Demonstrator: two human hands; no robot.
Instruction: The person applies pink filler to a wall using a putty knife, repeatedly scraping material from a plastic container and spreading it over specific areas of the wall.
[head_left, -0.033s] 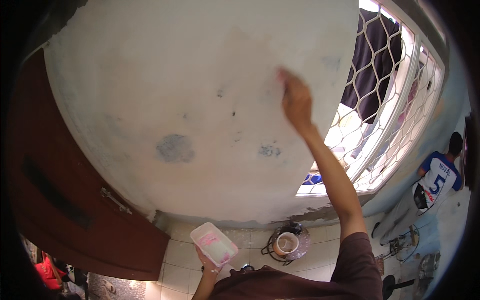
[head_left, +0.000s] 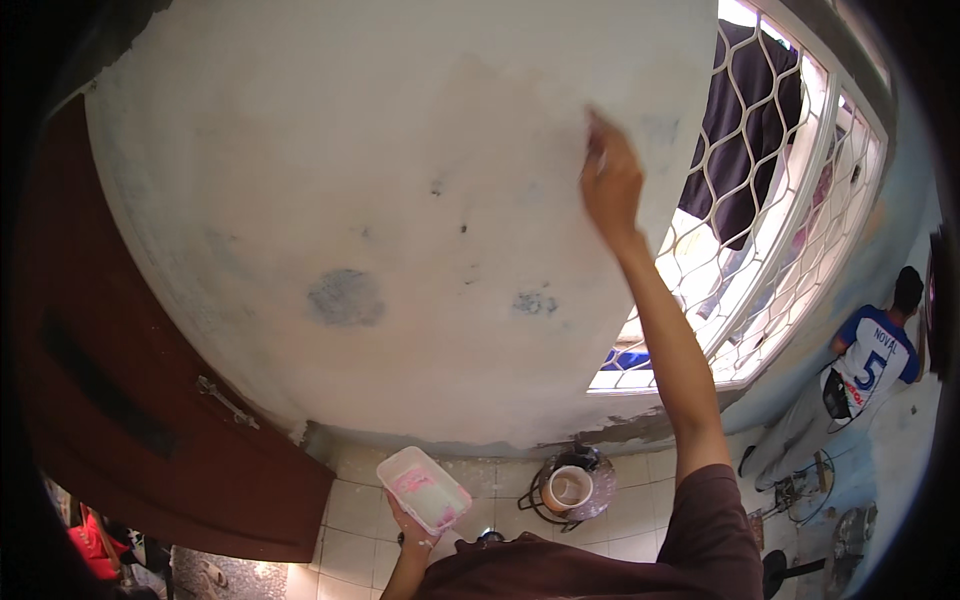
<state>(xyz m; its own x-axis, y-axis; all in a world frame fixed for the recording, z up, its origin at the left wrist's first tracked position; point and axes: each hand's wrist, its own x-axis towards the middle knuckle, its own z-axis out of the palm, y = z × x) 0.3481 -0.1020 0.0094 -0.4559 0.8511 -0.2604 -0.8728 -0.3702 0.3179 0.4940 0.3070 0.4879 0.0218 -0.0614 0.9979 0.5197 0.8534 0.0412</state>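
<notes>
My left hand (head_left: 416, 528) holds a white rectangular plastic tray (head_left: 452, 480) from below, at the lower middle; pink and white paste is smeared inside it. Up at the pale, patchy wall (head_left: 400, 130), my right hand (head_left: 612, 185) is raised with its fingers closed. Motion blurs the fingertips, and whatever they grip is too hidden to name. Grey blotches (head_left: 346, 297) and small dark pits mark the wall to the left of and below this hand.
A white-framed window (head_left: 745, 290) with a wavy grille borders the wall on the right. The brown door (head_left: 150, 390) is at left. On the tiled floor, a tub (head_left: 570, 487) sits on a round stand. Another person (head_left: 870, 350) faces the far right wall.
My right hand has moved a little to the right and up along the wall. My left hand stays under the tray; the whole view has shifted slightly.
</notes>
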